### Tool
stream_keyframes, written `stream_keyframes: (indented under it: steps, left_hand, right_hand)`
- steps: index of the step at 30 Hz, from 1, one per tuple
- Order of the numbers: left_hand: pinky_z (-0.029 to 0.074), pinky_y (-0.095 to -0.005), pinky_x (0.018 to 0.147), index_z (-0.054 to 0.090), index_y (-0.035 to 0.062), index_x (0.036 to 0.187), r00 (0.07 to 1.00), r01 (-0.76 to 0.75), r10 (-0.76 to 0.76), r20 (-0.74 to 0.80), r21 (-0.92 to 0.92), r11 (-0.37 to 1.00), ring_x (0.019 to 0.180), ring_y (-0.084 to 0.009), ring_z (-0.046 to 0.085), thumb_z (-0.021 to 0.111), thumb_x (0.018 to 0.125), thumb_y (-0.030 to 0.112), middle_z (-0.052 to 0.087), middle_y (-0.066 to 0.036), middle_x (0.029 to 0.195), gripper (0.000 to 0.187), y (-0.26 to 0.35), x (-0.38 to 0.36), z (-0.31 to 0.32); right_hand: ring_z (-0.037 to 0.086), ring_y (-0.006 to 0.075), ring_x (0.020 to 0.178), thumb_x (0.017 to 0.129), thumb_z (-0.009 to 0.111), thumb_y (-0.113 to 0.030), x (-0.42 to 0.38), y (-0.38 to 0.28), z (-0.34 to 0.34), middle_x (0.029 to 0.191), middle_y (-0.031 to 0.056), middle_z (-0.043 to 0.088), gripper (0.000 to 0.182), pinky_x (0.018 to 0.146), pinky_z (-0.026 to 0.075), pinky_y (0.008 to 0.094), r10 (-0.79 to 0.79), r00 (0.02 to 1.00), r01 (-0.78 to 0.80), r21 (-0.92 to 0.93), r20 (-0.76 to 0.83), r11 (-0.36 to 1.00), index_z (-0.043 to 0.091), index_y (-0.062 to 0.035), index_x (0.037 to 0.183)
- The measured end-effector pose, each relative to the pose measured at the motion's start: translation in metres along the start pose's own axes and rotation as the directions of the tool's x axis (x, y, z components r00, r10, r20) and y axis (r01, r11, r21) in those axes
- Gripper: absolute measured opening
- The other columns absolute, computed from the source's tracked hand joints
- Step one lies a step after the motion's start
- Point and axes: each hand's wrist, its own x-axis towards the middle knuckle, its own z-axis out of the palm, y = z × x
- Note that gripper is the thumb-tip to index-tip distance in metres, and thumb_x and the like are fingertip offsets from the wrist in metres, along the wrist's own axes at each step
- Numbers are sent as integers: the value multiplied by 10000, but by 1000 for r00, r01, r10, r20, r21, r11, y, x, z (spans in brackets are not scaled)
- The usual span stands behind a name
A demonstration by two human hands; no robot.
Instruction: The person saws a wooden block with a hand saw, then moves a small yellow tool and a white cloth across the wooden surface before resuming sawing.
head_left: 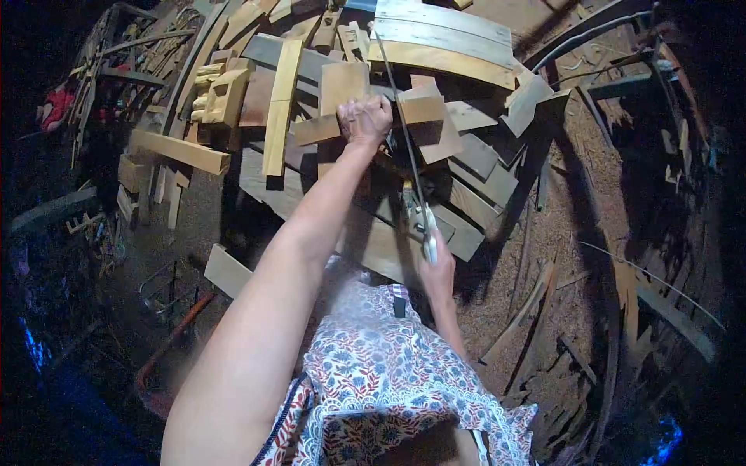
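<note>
Woodpile (458, 46): offcuts heaped, stiff, rough-edged.
Plank (350, 124): light, rigid, lying at pile's middle; left hand (365, 120) clamped down on it.
Saw (408, 147): thin, flexible blade crossing plank; right hand (437, 268) closed round handle, near pile's front edge.

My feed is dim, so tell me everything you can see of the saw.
The saw is a hand saw with a long, thin, grey metal-looking blade and a pale handle. It slants from the wood pile down toward the person. The right hand grips the handle; the blade crosses a light wooden strip pinned by the left hand.
</note>
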Motion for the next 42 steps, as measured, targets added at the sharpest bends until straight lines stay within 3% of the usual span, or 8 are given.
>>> stream_keyframes:
  steps: [5, 11, 16, 17, 23, 27, 36, 42]
  left_hand:
    - [359, -436, 707, 653, 118, 623, 992, 60, -55, 118, -41, 997, 754, -282, 586, 469, 790, 322, 644, -107, 711, 322, -2, 2, 1]
    - [363, -439, 702, 669, 110, 613, 1000, 24, -24, 3, -40, 999, 711, -294, 588, 465, 801, 333, 644, -123, 685, 356, 0, 1, 2]
    - [416, -476, 598, 661, 107, 646, 986, 145, -152, -65, -97, 985, 648, -310, 605, 436, 809, 307, 642, -137, 701, 343, -7, 18, 14]
    - [421, -486, 564, 656, 103, 653, 992, 64, -63, -107, 6, 998, 609, -319, 606, 431, 812, 301, 638, -139, 680, 339, -14, 22, 21]
    - [419, -480, 674, 691, 119, 739, 986, 12, -18, 163, 38, 999, 703, -342, 626, 392, 843, 348, 650, -162, 729, 391, -23, 7, 27]
    - [414, -471, 654, 661, 104, 675, 990, 39, -45, 132, 50, 998, 695, -363, 607, 374, 855, 354, 625, -197, 709, 420, -1, -1, -5]
    - [414, -458, 643, 660, 109, 670, 988, -40, 18, 156, 142, 989, 672, -338, 611, 393, 857, 321, 618, -185, 668, 389, -21, 2, 20]
    - [411, -477, 668, 680, 107, 696, 993, 38, -48, 107, 96, 995, 706, -347, 611, 372, 865, 337, 635, -166, 696, 420, -5, 2, 2]
  right_hand:
    - [597, 342, 855, 757, 551, -44, 61, -39, 16, 1009, 226, 585, 492, 720, 445, 409, 40, 999, -40, 23, -3, 999, 459, -67, 1240]
    - [549, 399, 954, 765, 579, -41, -49, -14, -13, 1029, 240, 564, 490, 795, 440, 432, 221, 974, -220, -30, 50, 975, 443, -60, 1235]
    - [544, 393, 944, 724, 590, -9, -34, 5, -9, 1053, 224, 555, 527, 804, 440, 428, 128, 992, -128, -20, 9, 992, 446, -51, 1229]
    - [545, 392, 938, 722, 592, -10, -24, 12, -8, 1052, 219, 557, 521, 803, 442, 428, 55, 998, -56, -25, -25, 998, 449, -45, 1222]
    - [565, 365, 912, 697, 623, -11, -37, -20, -74, 999, 191, 568, 566, 777, 463, 404, 189, 980, -178, -152, 63, 972, 452, -96, 1230]
    - [560, 394, 910, 715, 628, -29, -55, -3, -49, 1000, 201, 556, 575, 745, 457, 442, 161, 983, -157, -51, 89, 986, 433, -112, 1250]
    - [549, 411, 934, 763, 587, -82, 69, -36, -12, 1019, 220, 555, 503, 763, 454, 460, 56, 996, -57, 7, 75, 998, 434, -93, 1242]
    - [566, 393, 943, 752, 597, -42, -37, -12, -39, 1050, 226, 558, 515, 766, 465, 440, 163, 979, -166, 14, 123, 986, 438, -73, 1240]
